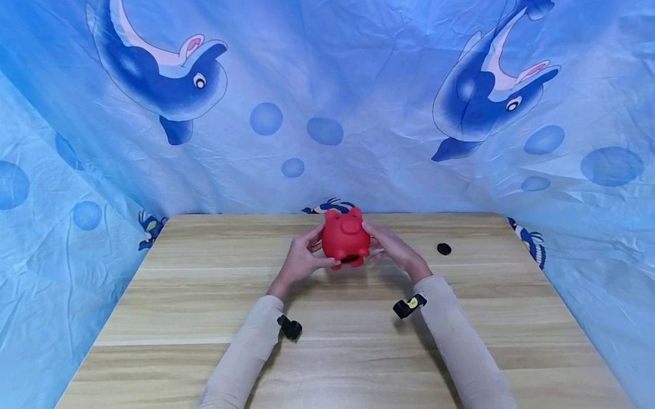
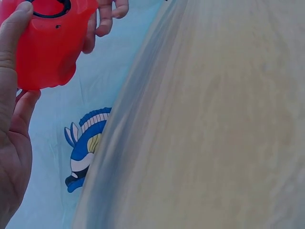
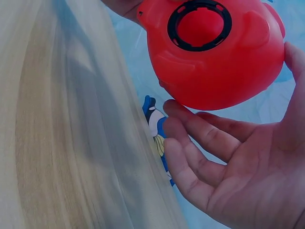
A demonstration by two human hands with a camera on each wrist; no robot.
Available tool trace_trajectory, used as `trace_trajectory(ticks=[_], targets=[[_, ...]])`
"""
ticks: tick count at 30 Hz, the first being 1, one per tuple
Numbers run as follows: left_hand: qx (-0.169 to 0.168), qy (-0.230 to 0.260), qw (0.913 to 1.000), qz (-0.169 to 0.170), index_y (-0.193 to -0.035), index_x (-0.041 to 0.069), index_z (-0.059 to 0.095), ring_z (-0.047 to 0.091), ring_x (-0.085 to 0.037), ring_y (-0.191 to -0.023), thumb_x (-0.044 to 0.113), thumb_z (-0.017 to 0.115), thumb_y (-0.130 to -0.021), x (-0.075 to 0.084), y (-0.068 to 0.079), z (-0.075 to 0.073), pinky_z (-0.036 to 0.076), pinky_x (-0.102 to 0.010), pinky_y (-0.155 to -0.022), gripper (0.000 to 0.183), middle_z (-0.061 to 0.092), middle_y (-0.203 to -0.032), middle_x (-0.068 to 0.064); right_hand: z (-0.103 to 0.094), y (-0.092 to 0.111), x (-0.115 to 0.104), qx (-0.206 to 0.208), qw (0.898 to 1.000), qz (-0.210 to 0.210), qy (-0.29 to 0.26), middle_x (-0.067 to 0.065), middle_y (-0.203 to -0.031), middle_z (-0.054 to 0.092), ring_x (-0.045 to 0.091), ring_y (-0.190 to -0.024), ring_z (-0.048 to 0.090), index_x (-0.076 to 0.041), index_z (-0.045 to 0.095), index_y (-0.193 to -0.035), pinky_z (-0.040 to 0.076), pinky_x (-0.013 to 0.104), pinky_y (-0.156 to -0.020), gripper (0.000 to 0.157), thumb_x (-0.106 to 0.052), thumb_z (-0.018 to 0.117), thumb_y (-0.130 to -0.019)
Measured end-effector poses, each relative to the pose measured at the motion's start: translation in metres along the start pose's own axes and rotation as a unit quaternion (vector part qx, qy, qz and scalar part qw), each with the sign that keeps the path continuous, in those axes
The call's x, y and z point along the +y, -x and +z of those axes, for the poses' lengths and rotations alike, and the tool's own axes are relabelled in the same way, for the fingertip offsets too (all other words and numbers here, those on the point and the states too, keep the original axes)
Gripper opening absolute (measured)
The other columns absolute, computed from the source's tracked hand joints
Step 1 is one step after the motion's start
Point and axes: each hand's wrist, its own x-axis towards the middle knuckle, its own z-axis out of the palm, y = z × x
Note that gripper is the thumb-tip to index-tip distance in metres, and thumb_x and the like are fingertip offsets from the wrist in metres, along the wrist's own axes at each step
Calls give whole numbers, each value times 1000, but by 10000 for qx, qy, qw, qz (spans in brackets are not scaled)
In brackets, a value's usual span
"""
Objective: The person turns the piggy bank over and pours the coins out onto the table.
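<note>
A red piggy bank (image 1: 345, 239) is held up above the far part of the table, its snout facing me. My left hand (image 1: 299, 260) grips it from the left, thumb low by the feet and fingers on its side. From the other side my right hand (image 1: 395, 249) holds it, thumb beside the snout. In the right wrist view, this hand's other fingers (image 3: 209, 133) curl close to the red surface. The underside has a round opening edged by a black ring (image 3: 172, 32), with the red interior visible through it.
A small black round plug (image 1: 443, 248) lies on the wooden table (image 1: 336, 377), right of the piggy bank. Blue cloth (image 1: 376, 72) printed with dolphins hangs behind the table and along its sides. Each sleeve carries a black wrist camera (image 1: 292, 329).
</note>
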Motion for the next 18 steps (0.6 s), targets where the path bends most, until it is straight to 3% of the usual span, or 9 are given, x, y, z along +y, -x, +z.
trace_trajectory(ticks=[9, 18], targets=[[-4, 157, 9998, -142, -153, -4, 40, 55, -39, -133, 0, 86, -79, 1, -3, 0, 50, -41, -103, 87, 50, -150, -25, 2, -1, 0, -277, 9993, -27, -252, 5, -101, 69, 19, -90, 67, -2, 50, -145, 53, 63, -96, 78, -66, 44, -100], [-81, -13, 9992, -384, -154, -2, 40, 56, -35, -134, 7, 89, -78, 0, -3, -1, 51, -38, -103, 91, 51, -151, -21, 0, -4, 4, -235, 9995, -56, -210, 5, -97, 69, 20, -91, 67, 0, 53, -142, 50, 66, -98, 71, -58, 43, -104]])
